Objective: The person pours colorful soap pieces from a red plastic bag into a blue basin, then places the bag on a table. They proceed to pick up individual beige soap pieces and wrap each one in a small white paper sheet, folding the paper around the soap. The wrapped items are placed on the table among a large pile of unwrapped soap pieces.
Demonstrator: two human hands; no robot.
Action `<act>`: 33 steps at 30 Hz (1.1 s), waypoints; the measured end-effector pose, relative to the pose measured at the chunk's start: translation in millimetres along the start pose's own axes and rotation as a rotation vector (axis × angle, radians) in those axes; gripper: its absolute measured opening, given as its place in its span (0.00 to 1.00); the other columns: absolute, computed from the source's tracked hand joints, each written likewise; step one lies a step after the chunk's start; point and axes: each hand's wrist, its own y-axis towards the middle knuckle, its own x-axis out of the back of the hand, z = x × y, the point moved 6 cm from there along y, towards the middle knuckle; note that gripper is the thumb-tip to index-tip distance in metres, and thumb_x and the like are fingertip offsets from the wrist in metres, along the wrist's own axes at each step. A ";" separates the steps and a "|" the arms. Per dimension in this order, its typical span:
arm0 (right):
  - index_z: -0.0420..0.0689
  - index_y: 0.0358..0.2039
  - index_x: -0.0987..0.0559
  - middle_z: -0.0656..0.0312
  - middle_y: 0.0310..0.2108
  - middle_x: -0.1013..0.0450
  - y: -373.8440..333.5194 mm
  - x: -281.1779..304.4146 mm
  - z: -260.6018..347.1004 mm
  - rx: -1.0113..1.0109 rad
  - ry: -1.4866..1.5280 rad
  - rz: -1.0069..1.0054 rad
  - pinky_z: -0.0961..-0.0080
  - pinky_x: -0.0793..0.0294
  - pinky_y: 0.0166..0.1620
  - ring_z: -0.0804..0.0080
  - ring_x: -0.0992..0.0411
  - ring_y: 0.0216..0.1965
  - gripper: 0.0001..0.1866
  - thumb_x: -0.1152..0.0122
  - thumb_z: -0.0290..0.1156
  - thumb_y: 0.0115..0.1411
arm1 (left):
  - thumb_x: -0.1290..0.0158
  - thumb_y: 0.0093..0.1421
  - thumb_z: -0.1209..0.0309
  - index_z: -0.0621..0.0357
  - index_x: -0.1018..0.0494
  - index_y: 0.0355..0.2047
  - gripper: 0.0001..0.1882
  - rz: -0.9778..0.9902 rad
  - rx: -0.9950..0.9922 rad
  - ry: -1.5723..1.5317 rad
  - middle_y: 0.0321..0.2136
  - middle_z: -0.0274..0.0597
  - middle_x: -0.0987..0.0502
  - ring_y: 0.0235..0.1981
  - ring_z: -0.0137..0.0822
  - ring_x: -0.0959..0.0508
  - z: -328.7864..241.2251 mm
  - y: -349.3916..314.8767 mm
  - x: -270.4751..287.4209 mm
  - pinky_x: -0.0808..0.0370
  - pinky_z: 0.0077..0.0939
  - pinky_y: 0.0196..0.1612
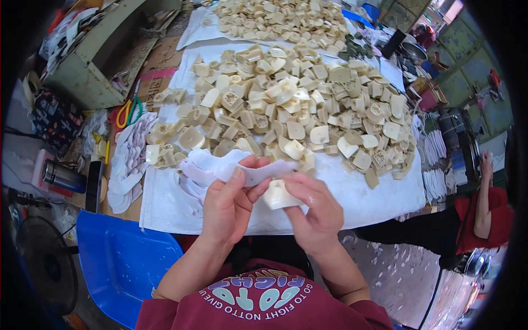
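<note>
Hands (234, 206) first: the left hand pinches a thin white strip (264, 171) between thumb and fingertips, holding it flat and level just above the near edge of the white sheet (352, 198). The right hand (313, 212) has its fingers pressed together around a small cream plastic block (278, 195), which sits right under the strip, touching or nearly touching it, hard to say which.

To my eye the strip is being put onto the block, so the trick would be keeping the strip taut and square over the block's top face before pressing down, with the right thumb steadying the block so it doesn't roll. Looks fiddly; a skewed start probably means a wrinkle.

Pose-wise, both forearms come in from the near edge and angle inward, wrists close together at centre, palms half turned toward each other, elbows tucked by the maroon shirt (258, 302).

Around them: a big heap of cream plastic parts (286, 104) spreads across the sheet on the far side, a stack of white die-cut strips (129, 159) lies to the left, yellow-and-green scissors (127, 111) sit further left, and a blue plastic chair (121, 258) is at near left.
</note>
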 end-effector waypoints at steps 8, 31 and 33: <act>0.39 0.39 0.23 0.53 0.42 0.25 17.6 -31.7 29.8 0.232 0.149 0.052 0.64 0.25 0.47 0.53 0.25 0.45 0.21 0.37 0.13 0.40 | 0.55 0.68 0.65 0.68 0.36 0.57 0.22 0.187 -0.175 0.021 0.54 0.56 0.30 0.58 0.45 0.30 -29.7 -23.2 -4.7 0.34 0.38 0.60; 0.39 0.38 0.23 0.54 0.41 0.24 23.4 -28.3 32.2 0.265 0.132 0.051 0.65 0.25 0.47 0.54 0.25 0.44 0.20 0.35 0.16 0.41 | 0.59 0.69 0.64 0.71 0.39 0.58 0.24 0.194 -0.164 0.012 0.55 0.61 0.32 0.60 0.46 0.33 -38.0 -29.5 -17.6 0.37 0.38 0.62; 0.40 0.38 0.23 0.54 0.40 0.24 23.9 -28.2 31.3 0.260 0.123 0.051 0.65 0.24 0.46 0.54 0.25 0.43 0.20 0.34 0.16 0.41 | 0.59 0.69 0.66 0.71 0.37 0.57 0.22 0.177 -0.146 -0.015 0.54 0.61 0.31 0.59 0.44 0.32 -38.1 -29.5 -17.7 0.37 0.37 0.61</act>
